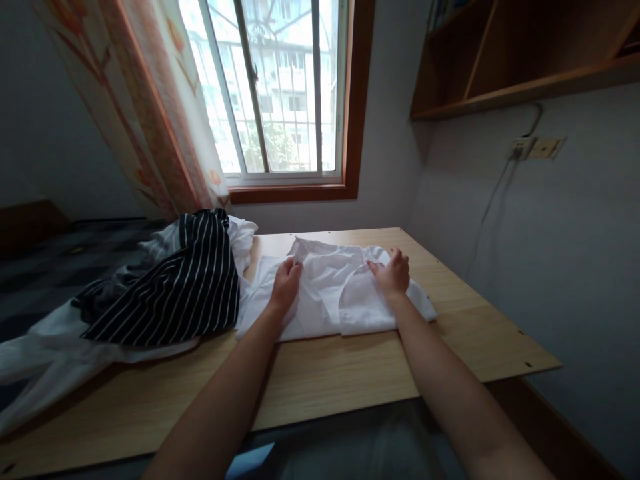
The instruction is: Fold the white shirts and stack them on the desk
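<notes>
A white shirt-like garment point(320, 293) lies partly folded on the wooden board point(340, 373), its far edge lifted a little off the surface. My left hand point(287, 283) pinches the cloth at the garment's left side, thumb on top. At the right side my right hand point(393, 272) grips the same cloth, its fingers curled over the far edge. Wrinkles run across the middle between the two hands. Just left of the garment is a heap of clothes, with a black-and-white striped piece point(195, 287) on top and white cloth point(45, 340) beneath it.
A bed with a dark checked cover point(30, 267) stands at the left. Behind the board are a window point(280, 93) and a flowered curtain point(145, 107). A wooden shelf point(500, 87) juts from the right wall above a socket point(523, 148) with a hanging cord.
</notes>
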A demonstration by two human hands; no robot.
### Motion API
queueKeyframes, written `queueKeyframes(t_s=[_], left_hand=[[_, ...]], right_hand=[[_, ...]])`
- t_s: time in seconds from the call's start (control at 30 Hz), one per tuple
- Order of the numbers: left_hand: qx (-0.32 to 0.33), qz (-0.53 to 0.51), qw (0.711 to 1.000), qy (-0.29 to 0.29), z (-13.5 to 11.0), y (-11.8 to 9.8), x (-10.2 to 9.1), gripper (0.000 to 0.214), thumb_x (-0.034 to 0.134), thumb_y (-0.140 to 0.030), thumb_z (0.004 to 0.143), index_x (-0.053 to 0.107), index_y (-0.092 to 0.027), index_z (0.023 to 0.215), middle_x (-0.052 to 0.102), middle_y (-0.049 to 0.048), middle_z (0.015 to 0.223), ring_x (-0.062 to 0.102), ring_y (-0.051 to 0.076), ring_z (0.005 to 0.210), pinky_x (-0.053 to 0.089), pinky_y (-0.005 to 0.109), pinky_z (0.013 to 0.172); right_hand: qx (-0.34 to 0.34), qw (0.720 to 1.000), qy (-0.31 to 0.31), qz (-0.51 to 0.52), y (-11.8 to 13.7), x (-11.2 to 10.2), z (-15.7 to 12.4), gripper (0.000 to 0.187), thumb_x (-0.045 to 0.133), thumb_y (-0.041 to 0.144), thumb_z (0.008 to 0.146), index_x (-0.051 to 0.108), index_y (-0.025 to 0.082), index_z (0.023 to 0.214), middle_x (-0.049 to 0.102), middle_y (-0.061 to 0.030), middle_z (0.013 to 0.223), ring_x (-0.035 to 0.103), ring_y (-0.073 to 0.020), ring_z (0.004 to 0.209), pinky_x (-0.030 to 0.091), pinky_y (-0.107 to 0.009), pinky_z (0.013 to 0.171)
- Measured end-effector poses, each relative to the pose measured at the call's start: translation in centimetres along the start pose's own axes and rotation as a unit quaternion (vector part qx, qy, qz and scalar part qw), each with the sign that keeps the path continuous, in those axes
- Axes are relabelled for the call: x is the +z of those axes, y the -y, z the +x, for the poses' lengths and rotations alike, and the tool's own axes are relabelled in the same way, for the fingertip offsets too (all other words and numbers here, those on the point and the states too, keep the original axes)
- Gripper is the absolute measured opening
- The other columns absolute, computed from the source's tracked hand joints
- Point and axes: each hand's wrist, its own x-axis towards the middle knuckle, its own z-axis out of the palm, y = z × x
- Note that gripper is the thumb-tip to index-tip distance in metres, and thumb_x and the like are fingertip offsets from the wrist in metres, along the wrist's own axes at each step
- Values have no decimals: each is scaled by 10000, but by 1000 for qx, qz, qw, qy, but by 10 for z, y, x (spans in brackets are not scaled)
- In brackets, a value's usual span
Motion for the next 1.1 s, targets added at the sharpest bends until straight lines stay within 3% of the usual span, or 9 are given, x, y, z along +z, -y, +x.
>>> queueKeyframes(t_s=[0.17,0.27,0.43,0.6,0.7,0.8,0.9,1.0,1.1], left_hand=[[-12,-157,987,-8,-7,-5,4,187,557,-388,791,520,-205,796,495,-39,720,464,120,655,404,223,620],[11,-133,991,-25,-10,-11,4,190,540,-401,827,527,-211,829,519,-27,759,499,128,702,440,229,677],[79,18,996,-21,-20,-33,5,242,394,-345,938,572,-223,1047,638,52,1109,583,192,1027,483,313,916],[273,142,947,91,-35,-41,15,226,410,-312,966,603,-207,1023,525,99,1427,450,233,1329,364,439,1123],[317,217,907,170,-39,-36,20,239,465,-299,960,633,-199,1098,461,112,1494,339,238,1427,308,462,1170],[328,269,878,223,-39,-34,19,295,492,-348,963,657,-223,1173,443,94,1512,307,236,1448,291,449,1184],[339,309,859,229,-36,-40,13,291,468,-374,977,704,-258,1101,496,50,1477,351,230,1423,252,453,1198],[332,327,877,118,-31,-49,4,313,417,-350,994,683,-256,1129,538,42,1437,385,218,1399,214,461,1208],[274,333,902,-19,-22,-52,-5,357,437,-371,979,595,-226,1264,499,90,1464,349,246,1420,194,490,1206]], right_hand=[[-31,991,131,19,-9,11,2,305,620,420,850,680,162,1003,660,-163,1102,562,-308,1119,424,-383,923],[-9,973,131,191,-2,13,4,284,502,387,892,654,159,968,693,-115,986,604,-249,1009,452,-337,882],[60,826,174,532,26,-4,-3,493,422,601,891,531,221,1186,682,-60,1103,634,-191,1025,513,-307,844],[3,732,359,579,57,-32,-33,736,306,801,850,604,185,1121,721,-108,1023,663,-249,1014,527,-370,866],[-14,688,394,609,65,-31,-51,632,540,713,810,593,204,1181,716,-89,1068,668,-242,1014,530,-376,872],[-1,705,340,623,65,-21,-57,562,741,540,715,600,215,1152,707,-71,1100,668,-236,1004,532,-363,876],[3,774,235,587,63,-16,-52,464,696,527,748,635,178,1048,714,-76,1054,657,-234,998,516,-367,898],[-18,827,143,544,60,-22,-40,436,646,540,778,647,171,1009,715,-65,1040,634,-236,1026,490,-368,937],[22,816,98,569,56,-34,-26,474,669,550,754,636,194,1064,717,-50,1057,626,-246,1055,487,-367,946]])
